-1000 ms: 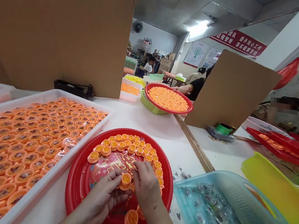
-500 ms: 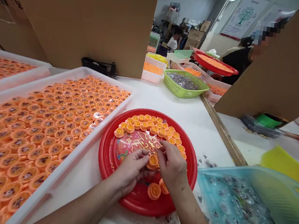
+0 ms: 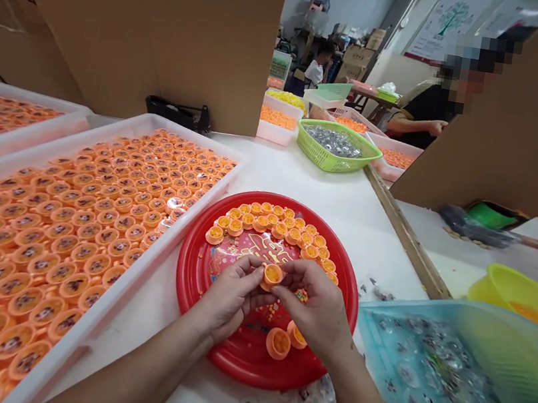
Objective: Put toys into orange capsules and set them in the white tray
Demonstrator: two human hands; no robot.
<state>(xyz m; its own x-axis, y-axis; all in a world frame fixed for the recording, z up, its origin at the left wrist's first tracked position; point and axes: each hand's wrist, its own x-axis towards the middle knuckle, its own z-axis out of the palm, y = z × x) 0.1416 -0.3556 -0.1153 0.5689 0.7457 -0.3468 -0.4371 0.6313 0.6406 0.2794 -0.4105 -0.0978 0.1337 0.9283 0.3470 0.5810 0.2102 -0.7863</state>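
Cup (image 3: 272, 276) in pinch grip of left hand (image 3: 232, 294) and right hand (image 3: 321, 300) over red tray (image 3: 188, 270) with gold lettering (image 3: 265, 246)

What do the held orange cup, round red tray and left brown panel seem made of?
Orange cup: probably smooth moulded plastic, by its even colour.
Red tray: likely glossy plastic, perhaps coated metal; its surface shines.
Brown panel: matt, apparently cardboard, with printed marks.
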